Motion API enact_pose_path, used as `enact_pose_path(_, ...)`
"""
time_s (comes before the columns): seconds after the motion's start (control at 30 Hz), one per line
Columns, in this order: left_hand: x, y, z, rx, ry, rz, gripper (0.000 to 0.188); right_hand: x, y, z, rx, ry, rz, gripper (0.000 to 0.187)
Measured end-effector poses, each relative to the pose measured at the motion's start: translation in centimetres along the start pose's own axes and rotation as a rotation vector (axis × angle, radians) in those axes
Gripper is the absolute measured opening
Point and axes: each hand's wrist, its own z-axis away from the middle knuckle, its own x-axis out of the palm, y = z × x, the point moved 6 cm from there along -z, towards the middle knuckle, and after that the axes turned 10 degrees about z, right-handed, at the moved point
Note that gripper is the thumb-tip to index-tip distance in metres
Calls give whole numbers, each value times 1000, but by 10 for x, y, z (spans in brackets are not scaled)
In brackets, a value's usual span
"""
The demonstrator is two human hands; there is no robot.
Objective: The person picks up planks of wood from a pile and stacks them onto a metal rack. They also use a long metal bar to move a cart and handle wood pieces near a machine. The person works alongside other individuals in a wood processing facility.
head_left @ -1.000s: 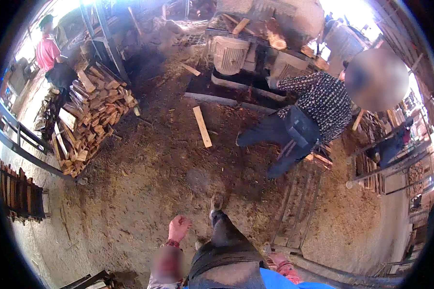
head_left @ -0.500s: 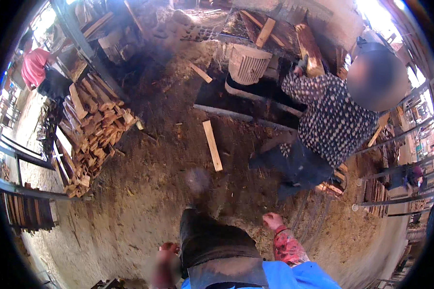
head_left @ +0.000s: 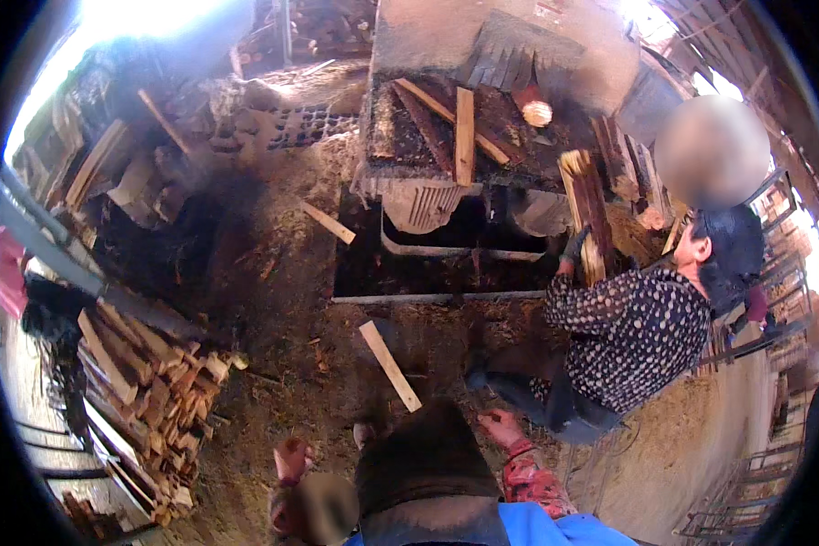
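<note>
My left hand (head_left: 293,459) hangs low at my left side, its fingers loosely bent and apart with nothing seen in them. On the other side of my dark apron (head_left: 419,455), my right hand (head_left: 500,428) hangs below a red patterned sleeve (head_left: 534,482). Its fingers are slightly curled and apart, and it too holds nothing I can see. Nearest to both hands is a pale flat board (head_left: 390,366) lying on the dirt floor just ahead of my apron. Neither hand touches it.
At right a co-worker in a spotted top (head_left: 642,332) grips a split log (head_left: 586,214). Ahead stands a sooty platform (head_left: 382,136) bearing boards, with a ribbed pale block (head_left: 422,206) at its front edge. A stack of split wood (head_left: 155,400) is at left, beside a metal post (head_left: 136,305).
My view has shifted forward, bringing the floor board and platform closer. My left hand has swung up and forward. The co-worker's log has come away from the platform toward them.
</note>
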Motion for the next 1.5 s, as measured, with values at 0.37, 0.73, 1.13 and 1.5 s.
enact_pose_path(0.37,236,211,-197,215,-196,185,20,-118,-223,-207,-436,355,-176,25)
enact_pose_path(0.73,438,379,-285,484,-159,-67,25,-157,-380,-410,-454,41,-492,52)
enact_pose_path(1.13,518,468,-403,779,-22,-535,47,-256,-415,-355,-589,268,3,21)
enact_pose_path(1.5,519,469,-445,682,-181,-320,49,-305,-487,-503,-599,715,812,51)
